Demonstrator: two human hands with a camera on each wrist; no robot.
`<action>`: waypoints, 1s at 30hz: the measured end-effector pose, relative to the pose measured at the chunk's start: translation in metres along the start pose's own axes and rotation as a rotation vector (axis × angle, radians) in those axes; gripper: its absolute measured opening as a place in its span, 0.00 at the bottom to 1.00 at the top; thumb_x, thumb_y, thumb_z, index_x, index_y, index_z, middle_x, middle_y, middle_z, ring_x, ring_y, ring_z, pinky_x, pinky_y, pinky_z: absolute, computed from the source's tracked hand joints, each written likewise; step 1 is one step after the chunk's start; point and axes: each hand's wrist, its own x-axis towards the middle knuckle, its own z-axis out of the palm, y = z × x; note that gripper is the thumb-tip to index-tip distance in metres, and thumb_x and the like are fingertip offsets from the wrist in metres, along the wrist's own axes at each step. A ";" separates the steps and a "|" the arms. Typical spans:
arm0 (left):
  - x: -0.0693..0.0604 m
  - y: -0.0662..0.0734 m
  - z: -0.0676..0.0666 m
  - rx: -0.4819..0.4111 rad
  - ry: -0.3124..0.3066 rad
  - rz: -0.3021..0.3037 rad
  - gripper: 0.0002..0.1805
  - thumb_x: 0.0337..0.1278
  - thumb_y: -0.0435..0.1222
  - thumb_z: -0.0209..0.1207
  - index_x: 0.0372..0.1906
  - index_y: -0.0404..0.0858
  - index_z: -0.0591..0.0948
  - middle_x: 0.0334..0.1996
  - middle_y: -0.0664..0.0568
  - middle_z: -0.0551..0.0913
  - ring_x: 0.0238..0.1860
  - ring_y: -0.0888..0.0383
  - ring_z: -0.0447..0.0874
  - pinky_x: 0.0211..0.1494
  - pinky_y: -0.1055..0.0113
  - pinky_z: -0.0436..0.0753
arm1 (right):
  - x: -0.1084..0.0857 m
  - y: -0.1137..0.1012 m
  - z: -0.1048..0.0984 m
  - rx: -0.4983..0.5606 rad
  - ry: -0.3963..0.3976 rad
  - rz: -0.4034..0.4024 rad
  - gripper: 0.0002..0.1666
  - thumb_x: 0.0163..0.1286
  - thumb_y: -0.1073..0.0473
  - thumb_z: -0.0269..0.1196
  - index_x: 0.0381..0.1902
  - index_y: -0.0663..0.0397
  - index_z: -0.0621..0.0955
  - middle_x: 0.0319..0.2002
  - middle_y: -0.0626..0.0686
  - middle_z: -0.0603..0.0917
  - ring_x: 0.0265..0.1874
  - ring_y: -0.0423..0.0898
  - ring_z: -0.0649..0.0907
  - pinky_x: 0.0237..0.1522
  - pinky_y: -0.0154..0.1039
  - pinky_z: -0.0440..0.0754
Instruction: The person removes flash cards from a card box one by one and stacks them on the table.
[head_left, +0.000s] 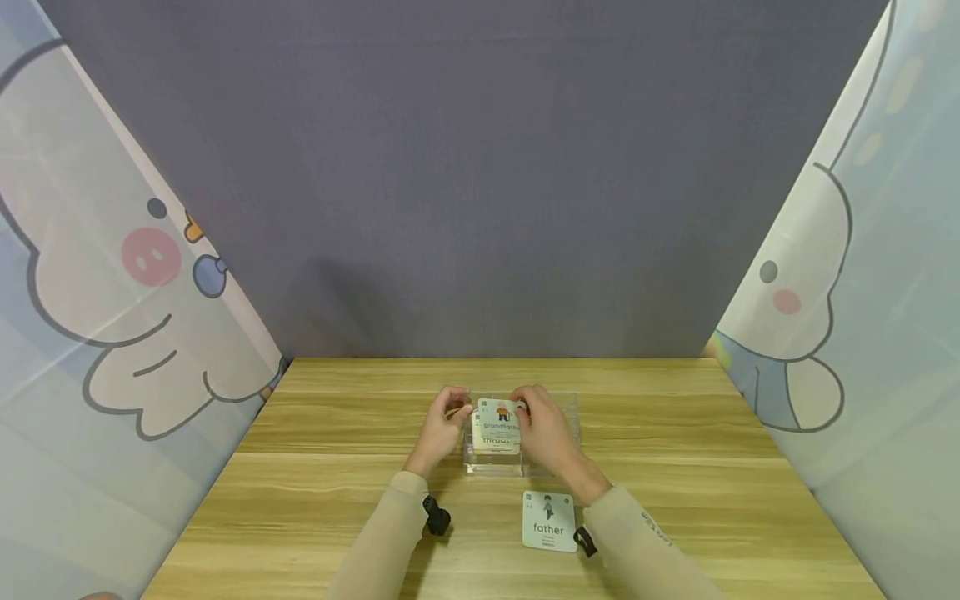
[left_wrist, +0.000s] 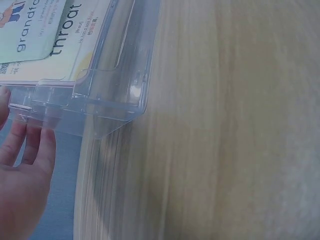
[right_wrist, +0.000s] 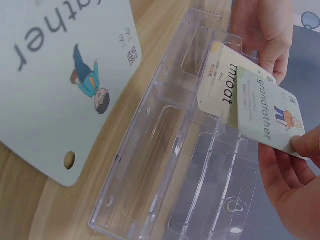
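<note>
Between thumb and fingers, my right hand (head_left: 550, 437) pinches a flash card reading "grandfather" (head_left: 497, 417) by its right edge. That card lies over a cream "throat" card (right_wrist: 216, 87), overlapping part of it. The throat card sits in the left compartment of a clear plastic box (head_left: 492, 470), on top of other cards. My left hand (head_left: 435, 433) holds the box at its left side, thumb near the rim and fingers against the outer wall (left_wrist: 65, 111). The right compartment (right_wrist: 155, 165) shows through the clear plastic, with no cards seen in it.
A "father" card (head_left: 548, 527) lies face up on the wooden table (head_left: 337, 467), in front of the box and close to my right wrist. A grey cloth (head_left: 480, 208) hangs behind the table, and cartoon-printed curtains (head_left: 795, 250) flank it.
</note>
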 end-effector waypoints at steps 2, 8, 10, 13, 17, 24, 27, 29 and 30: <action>-0.001 0.003 0.000 -0.001 0.000 0.003 0.13 0.71 0.22 0.55 0.56 0.24 0.73 0.52 0.25 0.75 0.54 0.37 0.77 0.59 0.47 0.79 | 0.000 0.001 0.000 0.021 -0.003 0.019 0.12 0.73 0.72 0.60 0.51 0.59 0.78 0.41 0.51 0.78 0.36 0.42 0.78 0.36 0.35 0.81; -0.002 0.001 0.001 -0.003 0.013 0.005 0.12 0.70 0.22 0.55 0.55 0.25 0.74 0.52 0.24 0.75 0.54 0.36 0.77 0.58 0.47 0.79 | -0.002 0.002 -0.002 0.077 -0.013 0.057 0.11 0.76 0.70 0.58 0.54 0.60 0.77 0.46 0.53 0.80 0.38 0.44 0.79 0.38 0.38 0.82; -0.001 0.000 0.001 -0.002 0.017 0.006 0.12 0.70 0.22 0.55 0.55 0.26 0.74 0.52 0.25 0.75 0.55 0.36 0.77 0.59 0.46 0.79 | -0.002 0.002 -0.003 0.077 -0.017 0.068 0.12 0.76 0.70 0.58 0.54 0.59 0.77 0.46 0.52 0.80 0.39 0.44 0.79 0.38 0.38 0.82; -0.001 -0.001 0.001 -0.003 0.016 -0.002 0.12 0.70 0.22 0.55 0.55 0.28 0.75 0.52 0.25 0.75 0.56 0.35 0.77 0.60 0.44 0.78 | -0.002 0.003 -0.005 0.073 -0.019 0.086 0.12 0.76 0.70 0.58 0.54 0.58 0.77 0.45 0.52 0.81 0.39 0.44 0.79 0.38 0.38 0.82; -0.001 -0.001 0.001 -0.007 0.013 -0.011 0.12 0.70 0.23 0.55 0.55 0.28 0.75 0.53 0.25 0.75 0.57 0.35 0.77 0.62 0.43 0.77 | -0.003 0.003 -0.006 0.084 -0.013 0.110 0.12 0.75 0.70 0.58 0.54 0.58 0.78 0.44 0.51 0.81 0.38 0.44 0.79 0.39 0.39 0.82; -0.001 0.000 0.002 -0.010 0.018 -0.004 0.13 0.70 0.22 0.55 0.56 0.25 0.74 0.52 0.26 0.76 0.56 0.34 0.76 0.61 0.42 0.77 | -0.004 0.003 -0.010 0.132 -0.014 0.141 0.12 0.76 0.69 0.58 0.54 0.57 0.78 0.39 0.49 0.78 0.35 0.44 0.76 0.35 0.36 0.79; -0.001 0.001 0.002 -0.008 0.024 -0.011 0.14 0.70 0.22 0.55 0.57 0.23 0.73 0.52 0.27 0.76 0.56 0.34 0.76 0.62 0.42 0.77 | -0.005 0.000 -0.014 0.153 -0.017 0.150 0.12 0.76 0.69 0.58 0.54 0.57 0.78 0.37 0.49 0.77 0.34 0.44 0.75 0.33 0.36 0.78; 0.000 -0.003 0.002 -0.008 0.024 -0.023 0.14 0.70 0.23 0.56 0.57 0.24 0.73 0.52 0.29 0.76 0.57 0.35 0.76 0.62 0.42 0.76 | -0.005 -0.001 -0.016 0.170 -0.018 0.152 0.12 0.76 0.69 0.58 0.54 0.57 0.78 0.35 0.49 0.76 0.34 0.44 0.75 0.32 0.35 0.78; 0.001 -0.008 0.002 -0.004 0.023 -0.028 0.14 0.71 0.24 0.56 0.58 0.25 0.74 0.53 0.30 0.77 0.57 0.36 0.77 0.62 0.43 0.76 | -0.006 -0.001 -0.017 0.175 -0.017 0.153 0.12 0.76 0.70 0.58 0.54 0.57 0.78 0.35 0.49 0.76 0.34 0.44 0.75 0.32 0.35 0.78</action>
